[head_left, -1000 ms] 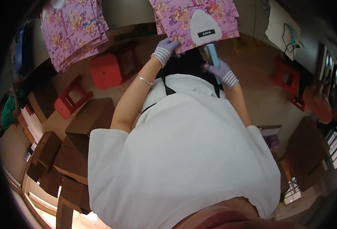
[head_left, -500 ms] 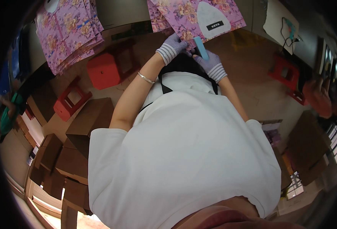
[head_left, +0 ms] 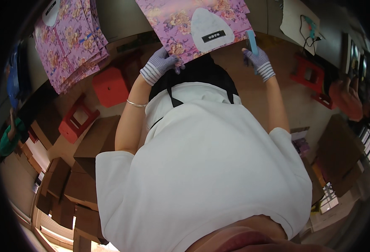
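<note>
A pink-purple floral printed sheet (head_left: pixel 177 37), with a white rounded panel and a small black label on it, lies at the table's near edge in front of me. At its near left corner, my left hand (head_left: pixel 162 64), in a striped knit glove, grips the edge with thumb and fingers; part of the fingers is hidden. My right hand (head_left: pixel 259 63), gloved likewise, is beside the sheet's near right corner. Upright in its closed fingers is a light-blue flat strip-like tool (head_left: pixel 252 43). Whether the tool touches the sheet I cannot tell.
A stack of similar floral sheets (head_left: pixel 69 50) overhangs the table at left. Red stools (head_left: pixel 110 87) stand below the table, with cardboard boxes (head_left: pixel 95 140) at left. A teal tool with a black cable (head_left: pixel 310 28) lies on a pale board. Other people (head_left: pixel 346 100) are at both sides.
My hands have moved apart, the left one leftward and nearer, the right one rightward with the blue tool. The floral sheet has shifted left and toward me.
</note>
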`<state>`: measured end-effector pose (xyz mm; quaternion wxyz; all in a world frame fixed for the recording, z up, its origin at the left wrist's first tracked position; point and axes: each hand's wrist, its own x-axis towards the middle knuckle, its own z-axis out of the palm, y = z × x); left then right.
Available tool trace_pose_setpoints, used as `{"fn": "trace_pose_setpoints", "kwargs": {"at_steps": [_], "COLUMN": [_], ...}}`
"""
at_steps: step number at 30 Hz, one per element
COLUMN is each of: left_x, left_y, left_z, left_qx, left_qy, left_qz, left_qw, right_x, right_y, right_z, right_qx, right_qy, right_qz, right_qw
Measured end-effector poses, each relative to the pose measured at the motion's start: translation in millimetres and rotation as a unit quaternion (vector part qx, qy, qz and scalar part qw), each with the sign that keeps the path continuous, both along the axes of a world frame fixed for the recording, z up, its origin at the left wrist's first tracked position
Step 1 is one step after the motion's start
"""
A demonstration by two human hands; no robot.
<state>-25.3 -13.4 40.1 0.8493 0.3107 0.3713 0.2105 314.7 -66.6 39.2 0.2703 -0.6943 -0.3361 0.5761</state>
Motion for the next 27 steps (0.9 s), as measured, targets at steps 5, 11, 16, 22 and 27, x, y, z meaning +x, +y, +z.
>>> {"fn": "trace_pose_setpoints", "kwargs": {"at_steps": [5,11,16,22,27], "left_x": [-10,-7,-24,-218,-372], "left_y": [8,23,58,90,89], "left_z": [6,7,15,45,17], "left_qx": [0.010,0.063,0.111,0.313,0.193], "left_qy": [0.042,0.138,0.220,0.391,0.843], "left_qz": [-0.014,0.009,0.026,0.318,0.256], "left_qw": [0.999,0.988,0.969,0.805,0.431], "right_x": [-10,-16,24,85,57], "right_y": [9,15,10,-79,-117], "right_z": [-3,23,-3,-50,-58], "right_qx": [-0.032,-0.066,-0.014,-0.127,-0.175], "right_qy": [-0.123,-0.088,-0.236,-0.215,-0.161], "right_qz": [0.056,0.023,0.094,0.031,0.053], "right_qw": [0.990,0.994,0.967,0.968,0.970]}}
